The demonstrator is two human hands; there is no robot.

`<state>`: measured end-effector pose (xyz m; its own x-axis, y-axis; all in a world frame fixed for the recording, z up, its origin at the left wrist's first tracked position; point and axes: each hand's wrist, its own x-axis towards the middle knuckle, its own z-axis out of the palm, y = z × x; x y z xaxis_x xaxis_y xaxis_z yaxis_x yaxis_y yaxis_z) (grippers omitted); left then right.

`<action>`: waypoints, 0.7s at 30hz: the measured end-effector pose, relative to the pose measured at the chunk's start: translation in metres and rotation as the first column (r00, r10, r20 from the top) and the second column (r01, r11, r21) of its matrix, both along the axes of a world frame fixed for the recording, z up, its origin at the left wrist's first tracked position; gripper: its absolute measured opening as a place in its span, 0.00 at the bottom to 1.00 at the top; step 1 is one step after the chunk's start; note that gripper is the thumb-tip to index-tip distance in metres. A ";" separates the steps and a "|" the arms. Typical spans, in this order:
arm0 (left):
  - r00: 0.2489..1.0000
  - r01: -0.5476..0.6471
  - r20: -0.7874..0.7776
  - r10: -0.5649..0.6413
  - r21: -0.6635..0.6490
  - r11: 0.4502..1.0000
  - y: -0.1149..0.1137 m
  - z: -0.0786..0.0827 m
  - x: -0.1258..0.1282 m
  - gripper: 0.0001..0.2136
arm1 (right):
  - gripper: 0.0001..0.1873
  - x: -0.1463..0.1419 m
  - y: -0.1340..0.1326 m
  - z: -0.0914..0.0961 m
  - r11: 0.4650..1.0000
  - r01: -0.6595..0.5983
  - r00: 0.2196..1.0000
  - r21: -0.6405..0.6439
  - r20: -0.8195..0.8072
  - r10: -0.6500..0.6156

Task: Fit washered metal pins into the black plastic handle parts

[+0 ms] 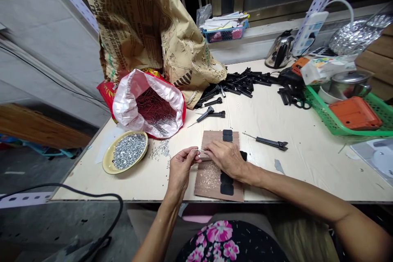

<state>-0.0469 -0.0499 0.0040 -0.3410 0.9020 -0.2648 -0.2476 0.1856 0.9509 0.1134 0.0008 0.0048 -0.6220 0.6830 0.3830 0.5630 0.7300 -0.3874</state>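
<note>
My left hand (183,167) pinches one end of a thin metal pin (200,150) between thumb and fingertips. The fingers of my right hand (226,157) are closed at the pin's other end, over a brown board (205,190) with black pads (227,189) along it. Part of the board is hidden under that hand. Left of my hands, a yellow bowl (106,163) holds many small silvery washer-like pieces (130,150). Some loose ones (161,149) lie beside it. To the right rests a black-handled piece with a thin metal shaft (272,143).
An open red-and-white bag (125,102) of long thin pins stands behind the bowl, against a large brown paper sack (181,45). Black parts (242,82) are heaped at the back. A green basket (327,120) and a kettle (279,51) stand right on the table (307,163).
</note>
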 end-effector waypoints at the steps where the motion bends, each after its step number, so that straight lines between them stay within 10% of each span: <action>1: 1.000 0.008 0.000 -0.008 -0.006 1.000 0.000 0.000 0.000 0.14 | 0.11 0.001 0.000 0.000 0.999 -0.001 1.000 -0.037 -0.014 0.001; 7: 0.993 0.106 -0.036 -0.109 -0.070 0.992 -0.002 -0.003 0.004 0.15 | 0.10 0.019 0.005 0.002 0.958 -0.088 0.993 -0.273 -0.105 0.062; 17: 0.866 0.279 -0.415 -0.279 -0.062 0.958 -0.002 -0.012 0.028 0.20 | 0.14 0.089 0.046 -0.015 0.992 0.119 0.981 -0.052 0.158 -0.109; 21: 0.798 0.261 -0.572 -0.189 0.045 0.964 -0.005 -0.019 0.033 0.15 | 0.18 0.097 0.034 -0.023 0.998 -0.059 0.979 0.000 0.195 0.058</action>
